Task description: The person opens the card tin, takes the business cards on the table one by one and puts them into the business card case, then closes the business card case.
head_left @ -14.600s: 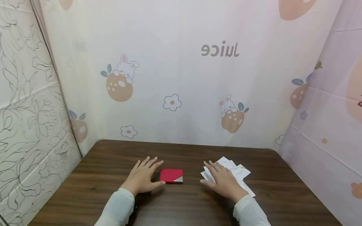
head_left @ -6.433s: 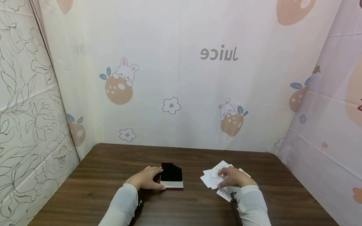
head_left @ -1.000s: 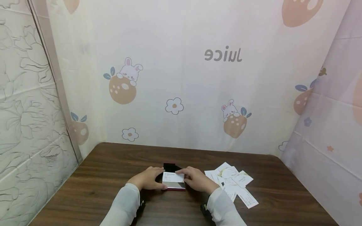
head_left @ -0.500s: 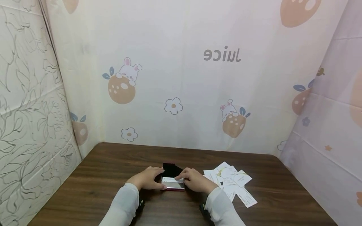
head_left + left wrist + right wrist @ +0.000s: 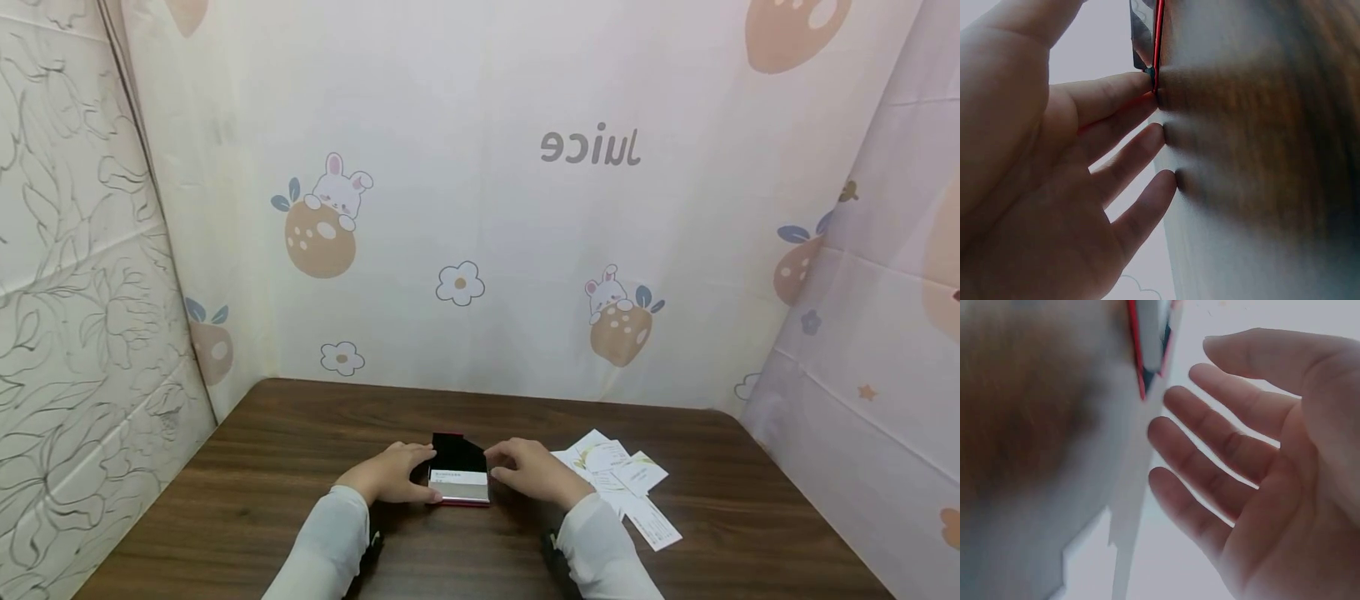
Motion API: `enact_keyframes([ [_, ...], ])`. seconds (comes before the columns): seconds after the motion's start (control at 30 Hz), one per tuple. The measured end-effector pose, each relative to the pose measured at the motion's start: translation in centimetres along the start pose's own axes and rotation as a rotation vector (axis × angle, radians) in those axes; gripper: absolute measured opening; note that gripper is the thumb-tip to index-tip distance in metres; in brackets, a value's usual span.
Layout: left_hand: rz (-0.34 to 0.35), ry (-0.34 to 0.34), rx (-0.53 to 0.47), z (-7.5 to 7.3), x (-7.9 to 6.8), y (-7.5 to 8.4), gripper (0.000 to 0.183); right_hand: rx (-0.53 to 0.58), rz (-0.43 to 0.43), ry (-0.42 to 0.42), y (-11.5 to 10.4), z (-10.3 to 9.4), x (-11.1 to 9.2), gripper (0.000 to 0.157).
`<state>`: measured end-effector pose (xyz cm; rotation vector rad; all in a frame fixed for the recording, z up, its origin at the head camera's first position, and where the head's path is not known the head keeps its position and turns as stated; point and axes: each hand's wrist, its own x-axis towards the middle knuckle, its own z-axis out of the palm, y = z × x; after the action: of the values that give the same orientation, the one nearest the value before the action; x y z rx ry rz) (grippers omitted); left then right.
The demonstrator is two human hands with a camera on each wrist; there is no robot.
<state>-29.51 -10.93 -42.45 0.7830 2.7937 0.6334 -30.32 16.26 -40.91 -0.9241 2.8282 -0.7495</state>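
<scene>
1. Dark wood-grain counter [image 5: 225,500] spreads in front.
2. Left hand [image 5: 388,475], fingers extended, touches the left side of a flipped-open red card case [image 5: 459,491]; steady pressure there should suit pressing the white card [image 5: 459,477] in squarely, without bending it.
3. Right hand [image 5: 536,475], relaxed and holding nothing, is just beside; the case lies between both hands.
4. Loose white cards [image 5: 641,475] overlap, right of the right hand.
5. Pale cloth [image 5: 480,208] printed with rabbits hangs behind.
</scene>
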Motion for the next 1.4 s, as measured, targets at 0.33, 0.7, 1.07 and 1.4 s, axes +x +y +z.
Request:
enact_keyframes([
  [0.33,0.000,0.011,0.010,0.5,-0.3,0.4,0.080,-0.031,0.174,0.099,2.1,-3.1,-2.6,0.031],
  [0.7,-0.005,0.018,0.013,0.5,-0.6,1.1,0.079,-0.128,0.447,-0.018,3.5,-4.9,-5.4,0.058],
  [1.07,-0.006,0.023,0.008,0.9,-0.9,1.3,0.079,-0.204,0.580,0.010,4.5,-4.0,-5.8,0.067],
  [1.4,0.002,0.021,0.003,0.7,-0.6,0.9,0.079,-0.200,0.593,0.021,4.4,-3.7,-5.3,0.054],
])
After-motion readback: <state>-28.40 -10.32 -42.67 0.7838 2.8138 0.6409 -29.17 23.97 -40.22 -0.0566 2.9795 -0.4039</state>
